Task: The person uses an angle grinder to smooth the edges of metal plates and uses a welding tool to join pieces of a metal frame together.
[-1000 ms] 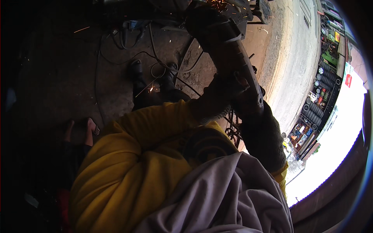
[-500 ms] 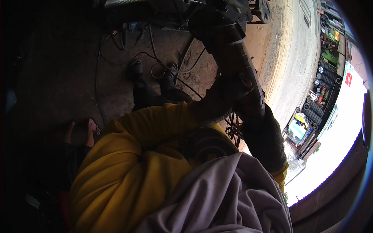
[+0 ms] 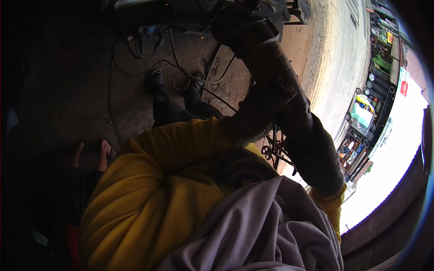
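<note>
I look down over my yellow shirt and a grey cloth (image 3: 271, 226). A long dark power tool (image 3: 266, 58), probably an angle grinder, reaches up and away to a metal workpiece (image 3: 149, 4) at the top edge. My left hand (image 3: 255, 115), in a worn dark glove, grips the tool's body from the left. My right hand (image 3: 296, 113), in a long dark gauntlet, holds its rear end. The tool's head (image 3: 235, 20) is dark and partly hidden.
Black cables (image 3: 181, 72) loop over the concrete floor by my two dark shoes (image 3: 156, 81). Another person's sandalled feet (image 3: 92, 151) show at the left. An ornate metal frame (image 3: 275, 151) lies under my arms. A street with a light vehicle (image 3: 361, 113) and shopfronts runs on the right.
The sparks seen at the tool's head a second ago are gone. Both hands and the tool stay almost in place. The light vehicle has moved along the street.
</note>
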The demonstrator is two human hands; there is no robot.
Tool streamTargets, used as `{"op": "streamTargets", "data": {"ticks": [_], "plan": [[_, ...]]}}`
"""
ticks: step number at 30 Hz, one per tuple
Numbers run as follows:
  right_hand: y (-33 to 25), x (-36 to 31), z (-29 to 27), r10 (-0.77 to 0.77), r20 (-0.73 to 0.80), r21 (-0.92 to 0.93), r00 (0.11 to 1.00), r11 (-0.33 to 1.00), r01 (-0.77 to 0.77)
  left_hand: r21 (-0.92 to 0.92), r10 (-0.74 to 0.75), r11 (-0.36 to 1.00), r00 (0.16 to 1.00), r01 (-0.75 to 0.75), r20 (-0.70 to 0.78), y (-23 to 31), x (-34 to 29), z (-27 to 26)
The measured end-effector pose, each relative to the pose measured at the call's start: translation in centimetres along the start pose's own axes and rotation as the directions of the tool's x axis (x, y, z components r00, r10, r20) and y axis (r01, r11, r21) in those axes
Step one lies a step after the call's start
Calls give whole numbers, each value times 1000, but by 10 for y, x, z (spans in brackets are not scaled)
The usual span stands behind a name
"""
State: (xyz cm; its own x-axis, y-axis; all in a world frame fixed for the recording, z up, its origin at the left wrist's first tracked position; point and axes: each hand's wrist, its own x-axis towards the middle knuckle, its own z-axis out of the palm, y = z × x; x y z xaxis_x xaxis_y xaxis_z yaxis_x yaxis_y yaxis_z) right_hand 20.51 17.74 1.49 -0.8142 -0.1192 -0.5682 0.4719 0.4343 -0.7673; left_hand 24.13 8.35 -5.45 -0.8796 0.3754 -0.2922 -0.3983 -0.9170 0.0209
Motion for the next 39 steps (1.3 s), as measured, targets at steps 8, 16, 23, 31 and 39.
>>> {"op": "streamTargets", "data": {"ticks": [8, 16, 23, 31, 39], "plan": [[-2, 1, -1, -11, 0, -49, 1000, 999, 11, -46, -17, 999, 999, 20, 47, 1, 2, -3], [-10, -8, -2, 6, -25, -118, 1000, 993, -9, -11, -6, 1000, 994, 8, 112, -6, 8, -11], [-11, -9, 2, -5, -25, -166, 1000, 986, 1, -41, -56, 998, 998, 58, 36, -13, 5, -16], [-12, -17, 5, -6, -40, -214, 999, 977, -2, -71, -27, 997, 995, 33, 92, -7, -6, -16], [-23, -23, 2, 25, -60, -283, 998, 958, -41, 72, 25, 997, 1000, -26, 19, -19, 6, -19]]}}
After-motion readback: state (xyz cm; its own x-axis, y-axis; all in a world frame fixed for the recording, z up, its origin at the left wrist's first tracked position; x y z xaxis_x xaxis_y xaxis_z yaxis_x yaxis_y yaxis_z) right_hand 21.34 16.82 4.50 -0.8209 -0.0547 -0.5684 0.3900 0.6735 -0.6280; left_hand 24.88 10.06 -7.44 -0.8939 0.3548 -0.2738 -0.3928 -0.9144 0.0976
